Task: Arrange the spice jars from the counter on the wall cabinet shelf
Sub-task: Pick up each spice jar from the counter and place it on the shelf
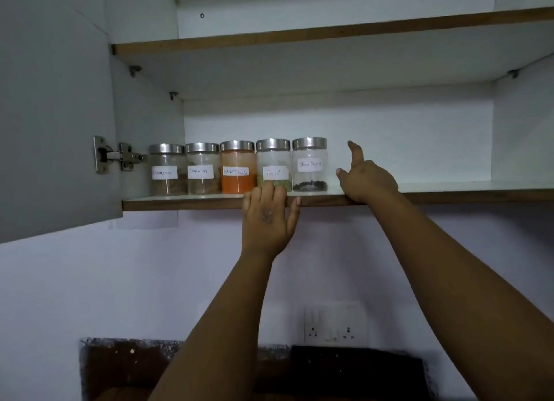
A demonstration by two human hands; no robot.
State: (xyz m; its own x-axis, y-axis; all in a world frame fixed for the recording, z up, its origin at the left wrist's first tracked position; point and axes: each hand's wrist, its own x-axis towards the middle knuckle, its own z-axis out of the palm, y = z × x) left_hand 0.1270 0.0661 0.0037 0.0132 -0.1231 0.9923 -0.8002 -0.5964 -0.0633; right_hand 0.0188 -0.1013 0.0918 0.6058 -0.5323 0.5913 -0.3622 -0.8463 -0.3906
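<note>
**Five jars lined up, hands at the shelf edge**

Our left hand lays straight fingers over the shelf front edge, touching the fennel jar, probably nudging it into line. Our right hand is spread wide and holds nothing, just beside the black pepper jar, which ends the row near the shelf's left end.

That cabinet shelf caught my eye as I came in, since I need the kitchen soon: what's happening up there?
A person is lining up spice jars on the lower shelf of an open wall cabinet. Five steel-lidded jars stand in a row at its left end, the orange chilli powder jar in the middle. The left hand rests at the shelf edge, fingertips against the fennel jar. The right hand is open beside the black pepper jar, holding nothing.
</note>
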